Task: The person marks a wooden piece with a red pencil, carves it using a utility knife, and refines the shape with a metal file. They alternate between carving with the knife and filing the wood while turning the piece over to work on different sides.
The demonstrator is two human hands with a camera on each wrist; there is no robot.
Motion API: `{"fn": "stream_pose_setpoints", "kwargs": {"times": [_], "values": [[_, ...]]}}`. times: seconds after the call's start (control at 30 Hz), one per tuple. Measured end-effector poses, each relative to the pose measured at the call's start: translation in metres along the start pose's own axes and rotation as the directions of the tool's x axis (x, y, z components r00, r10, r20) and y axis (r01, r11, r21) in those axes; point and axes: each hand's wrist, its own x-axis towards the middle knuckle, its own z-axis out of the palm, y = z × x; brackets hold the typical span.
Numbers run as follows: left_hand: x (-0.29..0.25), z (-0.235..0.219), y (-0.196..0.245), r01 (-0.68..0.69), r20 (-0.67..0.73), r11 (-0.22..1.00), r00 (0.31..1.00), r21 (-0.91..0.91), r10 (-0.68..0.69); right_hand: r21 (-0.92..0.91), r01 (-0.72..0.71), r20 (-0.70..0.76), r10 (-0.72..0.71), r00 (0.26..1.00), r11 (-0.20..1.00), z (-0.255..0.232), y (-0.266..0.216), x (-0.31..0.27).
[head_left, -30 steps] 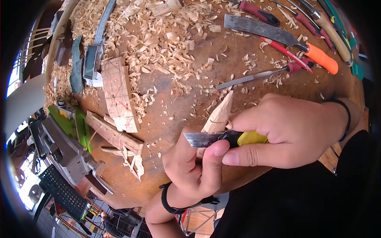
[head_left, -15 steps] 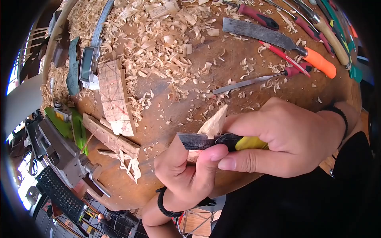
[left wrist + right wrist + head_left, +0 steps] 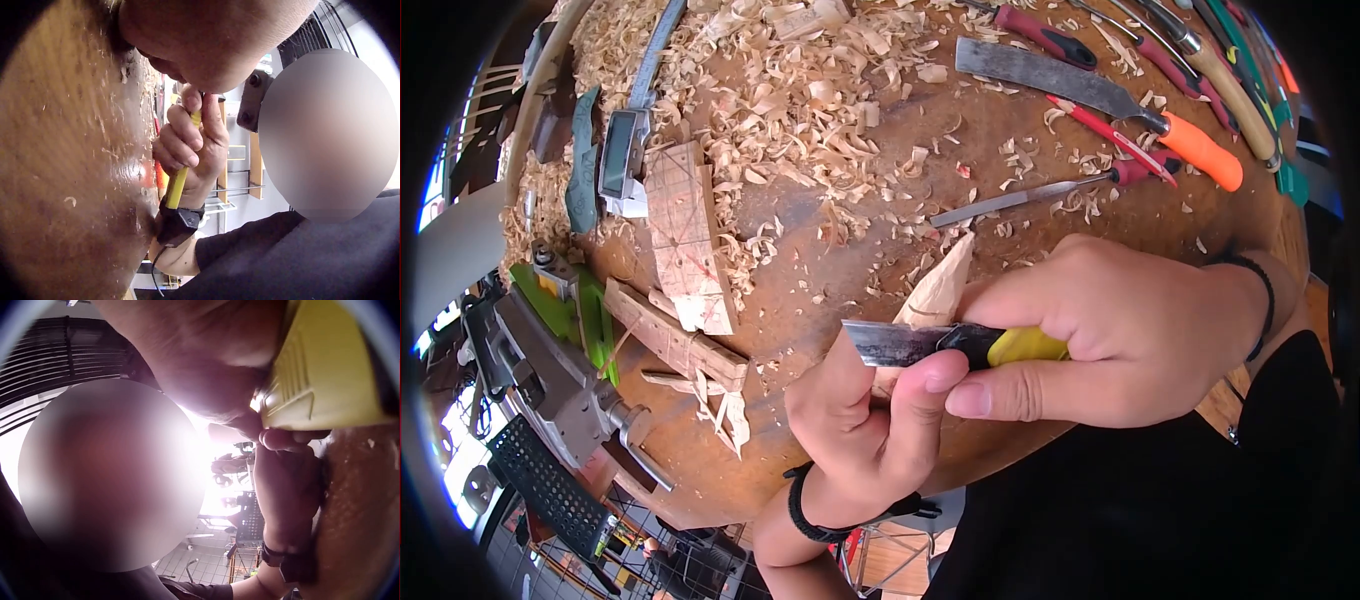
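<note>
A pale wood piece with a pointed end (image 3: pixel 940 287) angles up from my left hand (image 3: pixel 865 425), which grips its lower part. My right hand (image 3: pixel 1110 335) holds a knife by its yellow handle (image 3: pixel 1028 346). The dark blade (image 3: pixel 890 343) lies crosswise over the wood, its tip toward the left. A left fingertip touches the blade's near edge beside the right thumb. In the left wrist view, the fingers of the right hand (image 3: pixel 194 144) wrap round the yellow handle (image 3: pixel 177 187). The right wrist view has the handle (image 3: pixel 325 375) large and close.
Wood shavings (image 3: pixel 800 110) heap at the table's far side. A marked wood block (image 3: pixel 687 235), a digital caliper (image 3: pixel 617 155) and a metal vise (image 3: pixel 565 370) are at the left. A flat file (image 3: pixel 1010 200), an orange-handled blade (image 3: pixel 1200 150) and a red pen (image 3: pixel 1110 135) lie beyond the hands.
The wood's point dipped toward me, then rose again, and the blade tilted with it. Both hands sit slightly further left in the head view than a second ago. The holds are unchanged.
</note>
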Motion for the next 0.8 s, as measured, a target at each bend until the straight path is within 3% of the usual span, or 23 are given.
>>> {"fn": "stream_pose_setpoints", "kwargs": {"times": [0.1, 0.33, 0.53, 0.6, 0.8], "values": [[0.0, -0.002, 0.001, -0.01, 0.0, 0.999, 1.0, 0.042, 0.01, 0.003, 0.051, -0.021, -0.051, 0.998, 0.999, 0.003, 0.005, -0.001], [-0.005, -0.001, -0.014, -0.024, -0.052, 0.994, 0.998, -0.104, 0.019, 0.015, 0.067, -0.082, -0.066, 0.994, 0.998, 0.006, 0.003, -0.003], [-0.002, 0.002, -0.016, -0.083, -0.027, 0.99, 0.996, -0.118, 0.08, -0.032, 0.023, 0.048, -0.022, 0.999, 0.999, -0.002, 0.002, 0.0], [-0.001, 0.002, -0.016, -0.107, -0.017, 0.986, 0.994, -0.124, 0.106, 0.067, -0.076, 0.114, 0.068, 0.991, 0.995, -0.003, 0.0, 0.001], [0.0, 0.0, -0.015, -0.134, 0.01, 0.983, 0.991, -0.128, 0.136, 0.086, -0.088, 0.177, 0.072, 0.982, 0.992, -0.005, 0.0, 0.004]]}}
